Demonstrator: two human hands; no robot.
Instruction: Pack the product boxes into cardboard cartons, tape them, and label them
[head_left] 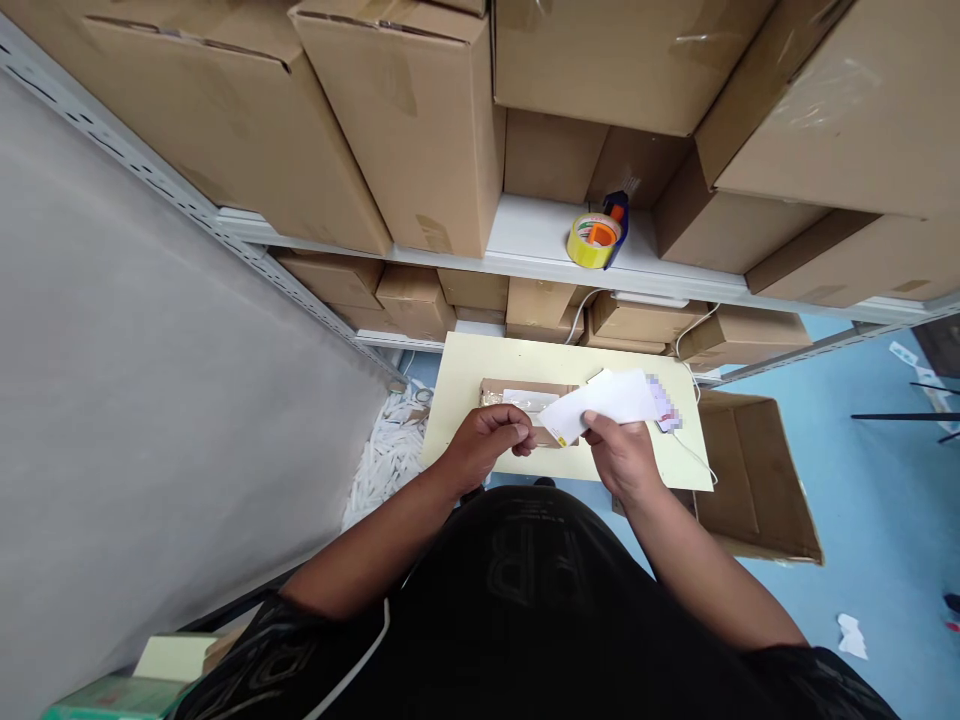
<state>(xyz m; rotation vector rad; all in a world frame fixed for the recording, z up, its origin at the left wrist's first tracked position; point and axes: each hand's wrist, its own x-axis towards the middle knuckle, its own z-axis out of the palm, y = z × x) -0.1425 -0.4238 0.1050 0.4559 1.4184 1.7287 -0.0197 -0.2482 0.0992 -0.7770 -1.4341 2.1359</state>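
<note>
My right hand (626, 455) grips a white paper sheet (600, 400) between thumb and fingers. The sheet has a small yellow mark at its lower left corner. My left hand (491, 440) is closed just left of the sheet, thumb against curled fingers; whatever it may pinch is too small to make out. Beneath both hands, a small cardboard box (491, 388) lies on the pale yellow table (465, 360), with shiny clear tape and a white label on top. Partly hidden behind the sheet is a flat item (663, 402) with a blurred surface.
Cardboard boxes (420, 120) fill the shelves above the table. A yellow tape roll in a dispenser (592, 242) sits on the shelf edge. White paper strips (390, 440) are heaped on the floor left; an open carton (757, 470) stands right. A white cable (697, 460) crosses the table.
</note>
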